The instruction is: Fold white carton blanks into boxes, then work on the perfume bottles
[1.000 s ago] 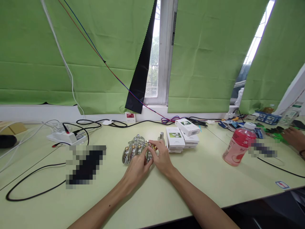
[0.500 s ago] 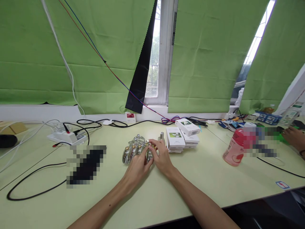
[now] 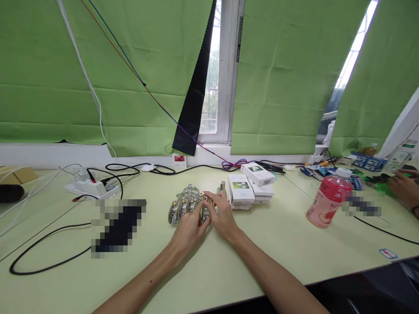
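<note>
Both hands meet at the right end of a cluster of small glass perfume bottles point(image 3: 178, 212) with gold necks, standing on the table. My left hand point(image 3: 189, 227) is closed, its fingertips around one perfume bottle point(image 3: 205, 213). From the other side my right hand point(image 3: 223, 217) closes on the same bottle, index finger over its top. My fingers cover much of that bottle and parts of its neighbours. Just behind my right hand stands another glass bottle point(image 3: 222, 187) with a silver cap.
White boxes point(image 3: 241, 194) are stacked right of my hands. A pink drink bottle point(image 3: 324, 205) stands farther right, near another person's hand point(image 3: 402, 189). On the left lie a blurred dark object point(image 3: 119, 229), a black cable point(image 3: 49, 272) and a white power strip point(image 3: 93, 189).
My hands and the perfume bottles have stayed in place. At the far right, the other person's hand has shifted slightly.
</note>
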Demonstrator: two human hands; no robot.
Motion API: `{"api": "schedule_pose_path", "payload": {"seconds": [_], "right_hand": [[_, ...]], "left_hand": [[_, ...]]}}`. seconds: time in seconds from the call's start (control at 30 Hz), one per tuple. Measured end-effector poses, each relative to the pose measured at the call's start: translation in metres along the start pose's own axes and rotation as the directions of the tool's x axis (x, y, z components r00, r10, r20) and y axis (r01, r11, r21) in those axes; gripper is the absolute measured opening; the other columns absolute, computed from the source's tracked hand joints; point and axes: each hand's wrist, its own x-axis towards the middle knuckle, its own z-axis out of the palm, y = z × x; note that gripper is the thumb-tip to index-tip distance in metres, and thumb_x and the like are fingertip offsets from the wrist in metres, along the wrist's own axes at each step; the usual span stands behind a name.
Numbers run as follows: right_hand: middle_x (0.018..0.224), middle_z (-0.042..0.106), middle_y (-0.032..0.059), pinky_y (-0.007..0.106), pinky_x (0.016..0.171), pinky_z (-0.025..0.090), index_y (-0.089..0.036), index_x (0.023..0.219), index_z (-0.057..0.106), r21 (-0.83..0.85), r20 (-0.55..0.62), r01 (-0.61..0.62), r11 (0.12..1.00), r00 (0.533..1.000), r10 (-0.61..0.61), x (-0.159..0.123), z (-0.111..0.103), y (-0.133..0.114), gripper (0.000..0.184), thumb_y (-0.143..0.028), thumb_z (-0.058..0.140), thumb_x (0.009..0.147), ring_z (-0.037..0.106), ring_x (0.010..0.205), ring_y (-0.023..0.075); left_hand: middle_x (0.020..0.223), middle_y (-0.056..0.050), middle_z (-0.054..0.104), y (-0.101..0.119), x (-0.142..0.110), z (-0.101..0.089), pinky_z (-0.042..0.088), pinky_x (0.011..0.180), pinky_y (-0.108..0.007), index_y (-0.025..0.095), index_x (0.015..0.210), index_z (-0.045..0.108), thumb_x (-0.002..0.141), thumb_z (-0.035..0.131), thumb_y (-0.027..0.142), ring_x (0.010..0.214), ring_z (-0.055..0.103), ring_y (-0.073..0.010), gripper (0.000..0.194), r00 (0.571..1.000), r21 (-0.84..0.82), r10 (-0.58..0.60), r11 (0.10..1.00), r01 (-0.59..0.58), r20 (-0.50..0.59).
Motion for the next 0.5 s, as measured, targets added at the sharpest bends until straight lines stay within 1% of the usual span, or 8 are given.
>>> {"api": "schedule_pose_path", "payload": {"seconds": [0.17,0.5], "right_hand": [[0.109,0.071,0.0078,0.038,0.085,0.052,-0.021,0.129,0.063,-0.014,0.005,0.013,1.0,1.0,-0.013,0.0009,-0.0012,-0.0014,0.036,-0.014,0.055,0.095,0.056,0.096,0.0231],[0.111,0.072,0.0072,0.039,0.086,0.053,-0.023,0.129,0.063,-0.026,-0.005,0.026,0.999,1.0,-0.026,0.0012,-0.0006,-0.0014,0.037,-0.013,0.056,0.094,0.057,0.098,0.0242]], "left_hand": [[0.061,0.003,0.06,-0.0012,0.0012,0.0018,0.034,0.056,-0.025,0.018,0.125,0.053,0.092,0.047,0.03,0.053,0.053,-0.017,0.035,1.0,0.005,0.002,1.0,-0.002,-0.003],[0.061,0.003,0.06,-0.0059,0.0005,0.0033,0.035,0.056,-0.025,0.017,0.132,0.051,0.093,0.046,0.03,0.053,0.054,-0.0172,0.042,1.0,-0.02,0.009,1.0,-0.01,-0.02]]}}
